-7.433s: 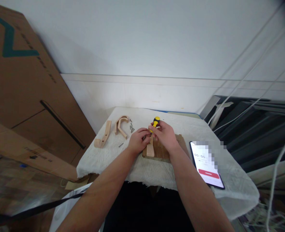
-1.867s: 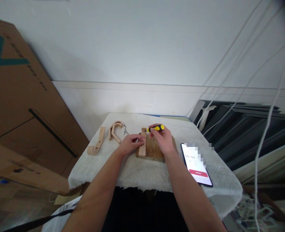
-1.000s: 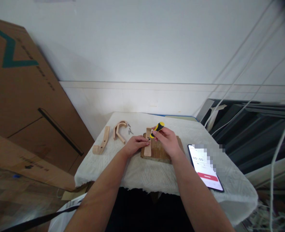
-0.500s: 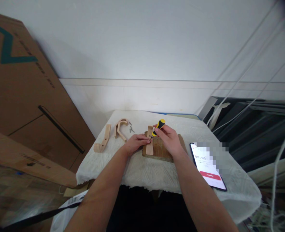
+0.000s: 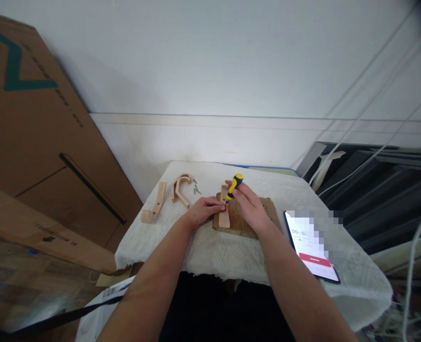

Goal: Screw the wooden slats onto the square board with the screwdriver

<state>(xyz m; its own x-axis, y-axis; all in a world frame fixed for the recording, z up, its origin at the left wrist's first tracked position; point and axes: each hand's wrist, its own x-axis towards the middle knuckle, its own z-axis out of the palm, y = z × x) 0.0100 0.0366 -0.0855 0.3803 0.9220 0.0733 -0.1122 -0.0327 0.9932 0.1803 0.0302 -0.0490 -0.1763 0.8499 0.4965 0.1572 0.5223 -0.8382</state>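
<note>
My right hand grips a small yellow-and-black screwdriver, held tilted with its tip down on a pale wooden hook. That hook lies on a brown wooden board. My left hand is closed in a pinch at the screwdriver's tip, pressing on the hook; whether it holds a screw is too small to see. Both hands meet over the board's left end.
A white cloth covers the small table. Two more wooden hooks and loose screws lie at the back left. A phone with a lit screen rests at the right. A cardboard box leans at left; cords hang at right.
The screwdriver went from lying almost flat to tilted steeply, tip on the hook. My left hand stayed pinched at the hook. The camera shifted slightly.
</note>
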